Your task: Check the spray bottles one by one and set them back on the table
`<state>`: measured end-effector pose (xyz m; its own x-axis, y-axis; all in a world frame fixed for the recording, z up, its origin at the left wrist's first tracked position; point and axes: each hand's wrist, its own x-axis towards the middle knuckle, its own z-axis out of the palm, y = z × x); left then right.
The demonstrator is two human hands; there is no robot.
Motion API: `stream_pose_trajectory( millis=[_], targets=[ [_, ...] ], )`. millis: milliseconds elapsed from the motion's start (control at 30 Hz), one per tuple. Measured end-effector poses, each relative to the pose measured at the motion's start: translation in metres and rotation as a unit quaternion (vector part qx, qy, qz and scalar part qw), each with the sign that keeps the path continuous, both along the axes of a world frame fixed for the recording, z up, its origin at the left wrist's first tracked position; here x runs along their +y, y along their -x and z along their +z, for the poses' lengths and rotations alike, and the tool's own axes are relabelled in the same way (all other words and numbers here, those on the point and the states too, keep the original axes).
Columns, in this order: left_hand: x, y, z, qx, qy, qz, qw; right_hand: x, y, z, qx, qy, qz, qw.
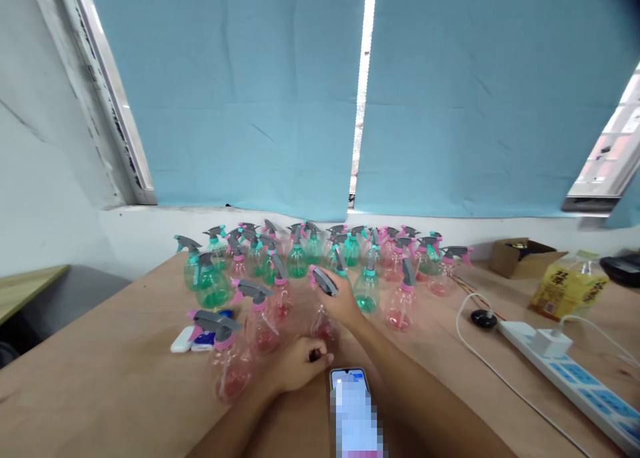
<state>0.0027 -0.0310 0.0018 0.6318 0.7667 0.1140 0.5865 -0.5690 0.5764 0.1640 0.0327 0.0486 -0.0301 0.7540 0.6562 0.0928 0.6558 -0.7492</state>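
My right hand [341, 301] is wrapped round the grey trigger head of a pink spray bottle [324, 325] standing on the wooden table [125, 378]. My left hand [296, 363] lies closed in a loose fist just in front of that bottle, with a small dark thing showing between its fingers. Several pink and green spray bottles [295, 258] with grey triggers stand in a cluster behind and to the left. A phone [353, 405] with a lit screen lies between my forearms.
A white power strip [570, 378] with a plugged charger and cables runs along the right. A yellow oil bottle [567, 286], an open cardboard box [525, 255] and a small black disc [483, 319] sit at the right rear. White and blue small items [193, 341] lie at the left.
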Motion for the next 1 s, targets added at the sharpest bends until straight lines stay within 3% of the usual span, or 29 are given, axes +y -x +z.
stream_pose_trajectory(
  millis=[200,267,433,667,1000],
  targets=[
    [0.002,0.000,-0.001,-0.002,-0.002,0.000,1.000,-0.004,-0.019,0.004,0.003,0.079,0.201,0.976],
    [0.003,0.000,-0.002,-0.001,-0.010,0.005,1.000,-0.005,-0.021,0.006,0.012,0.107,0.239,0.965],
    [0.003,0.001,-0.004,0.000,-0.016,0.003,1.000,-0.008,-0.022,0.004,0.042,0.139,0.218,0.965],
    [0.001,0.000,0.002,-0.001,-0.008,0.003,1.000,-0.007,-0.030,0.002,0.050,0.109,0.196,0.973],
    [0.000,0.001,0.003,-0.003,-0.004,-0.002,1.000,-0.008,-0.033,0.001,0.049,0.129,0.200,0.970]
  ],
)
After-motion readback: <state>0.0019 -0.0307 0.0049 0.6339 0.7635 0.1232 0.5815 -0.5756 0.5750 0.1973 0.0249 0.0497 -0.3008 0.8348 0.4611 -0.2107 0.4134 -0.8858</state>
